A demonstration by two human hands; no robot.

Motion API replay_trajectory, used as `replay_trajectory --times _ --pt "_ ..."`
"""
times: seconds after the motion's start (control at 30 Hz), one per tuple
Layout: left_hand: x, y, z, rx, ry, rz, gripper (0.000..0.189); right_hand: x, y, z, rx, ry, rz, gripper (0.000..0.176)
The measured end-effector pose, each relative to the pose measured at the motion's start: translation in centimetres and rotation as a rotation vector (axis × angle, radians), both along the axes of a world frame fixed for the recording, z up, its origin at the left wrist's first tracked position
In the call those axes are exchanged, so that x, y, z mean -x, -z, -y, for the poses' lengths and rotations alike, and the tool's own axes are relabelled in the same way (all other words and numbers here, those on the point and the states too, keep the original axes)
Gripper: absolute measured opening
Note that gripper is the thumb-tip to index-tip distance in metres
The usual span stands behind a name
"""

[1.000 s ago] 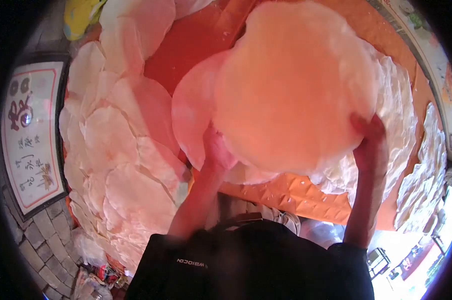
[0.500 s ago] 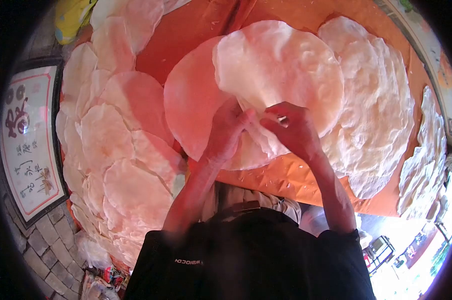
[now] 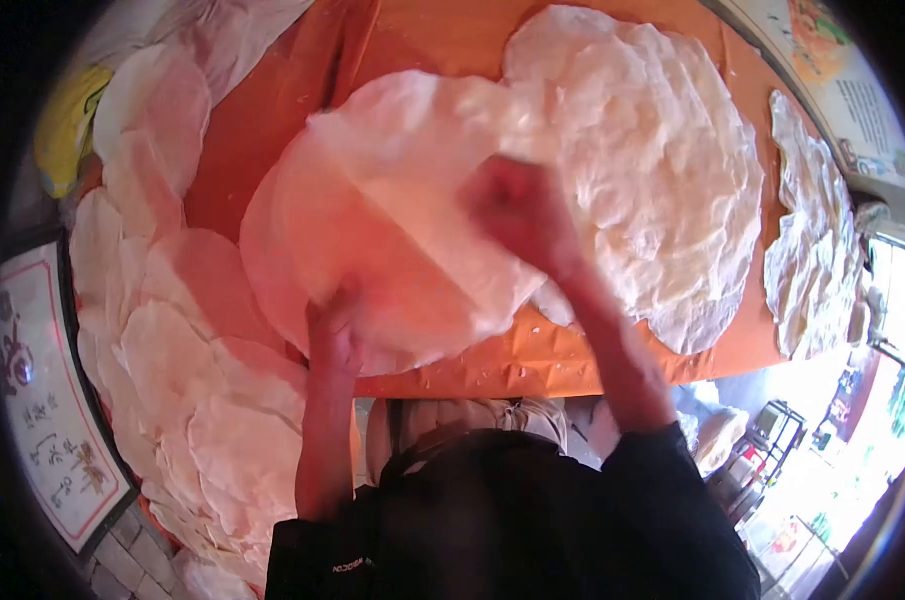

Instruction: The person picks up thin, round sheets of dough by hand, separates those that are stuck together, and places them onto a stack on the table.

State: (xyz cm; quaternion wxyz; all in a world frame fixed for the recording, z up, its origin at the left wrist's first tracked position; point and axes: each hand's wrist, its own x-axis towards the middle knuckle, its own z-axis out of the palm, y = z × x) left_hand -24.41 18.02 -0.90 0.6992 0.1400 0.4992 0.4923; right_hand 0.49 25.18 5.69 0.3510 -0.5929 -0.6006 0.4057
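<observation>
Many sheets (image 3: 662, 190) flank thin disc (image 3: 402, 250); left hand (image 3: 334, 335) grips it; right hand (image 3: 517, 205) curled — hold unclear

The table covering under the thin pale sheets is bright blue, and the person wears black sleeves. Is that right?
Not quite: the head view shows an orange table covering under the thin pale sheets, not a blue one. The black sleeves are right.

Grey paving bricks (image 3: 137, 558) show at lower left, near a framed sign (image 3: 44, 385). Strong white light (image 3: 807, 375) fills the right, beyond the orange-covered table (image 3: 427, 45).
</observation>
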Motion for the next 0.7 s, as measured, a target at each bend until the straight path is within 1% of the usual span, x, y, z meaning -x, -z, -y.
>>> replay_trajectory --times 0.07,0.1,0.13,0.2,0.27,0.3,0.33,0.4,0.43,0.5,0.53,0.57,0.6,0.63,0.67,0.7 --pt "0.5 -1.0 0.5 0.019 -0.070 0.061 0.027 -4.6 -1.5 -1.3 0.132 0.092 -0.285 0.009" --pt "1.6 -0.2 0.9 -0.032 0.019 0.118 0.042 -6.8 -2.4 -1.7 0.052 0.127 -0.240 0.009" --pt "2.2 0.4 1.2 -0.023 0.028 0.120 0.038 -9.0 -3.3 -2.0 -0.027 0.159 -0.197 0.008" --pt "3.2 1.7 1.8 -0.006 0.042 0.124 0.031 -14.7 -5.0 -2.1 0.097 0.238 -0.158 0.008" --pt "4.4 4.2 2.9 0.048 0.006 -0.047 0.033 -20.8 -5.3 -2.1 0.083 0.338 -0.031 0.010" --pt "4.6 4.9 3.3 0.076 -0.013 -0.132 0.034 -23.6 -5.6 -2.1 0.012 0.395 0.151 0.013" --pt "4.5 4.7 3.3 0.052 -0.026 -0.123 0.035 -26.4 -5.9 -2.1 -0.060 0.450 0.333 0.016" --pt "4.2 3.7 3.4 0.003 -0.049 -0.108 0.037 -31.9 -5.2 -2.4 -0.178 0.511 0.615 0.019" --pt "4.1 3.1 3.4 0.027 -0.055 -0.047 0.038 -32.5 -5.9 -3.0 -0.050 0.568 0.865 0.030" --pt "4.1 1.8 3.6 0.071 -0.082 0.065 0.041 -32.2 -5.4 -1.5 -0.162 0.636 1.254 0.040" --pt "3.9 1.1 3.8 0.015 -0.086 0.104 0.042 -29.2 -5.6 -0.9 -0.219 0.660 1.438 0.045" --pt "3.3 0.4 4.1 -0.036 -0.088 0.133 0.043 -25.1 -6.2 -0.7 -0.282 0.622 1.325 0.054" --pt "2.9 -0.2 4.5 -0.085 -0.088 0.159 0.045 -20.2 -6.5 -0.6 -0.265 0.534 1.174 0.048" --pt "2.8 -0.5 4.8 -0.077 -0.034 0.178 0.048 -18.3 -3.1 -0.2 -0.214 0.334 0.687 0.045" --pt "2.0 -0.8 4.6 -0.144 -0.001 0.116 0.051 -16.4 0.3 0.3 -0.090 0.206 0.192 0.045" --pt "1.0 -1.3 3.9 -0.212 0.040 0.055 0.055 -9.6 0.2 1.9 0.226 0.005 -0.170 0.048"
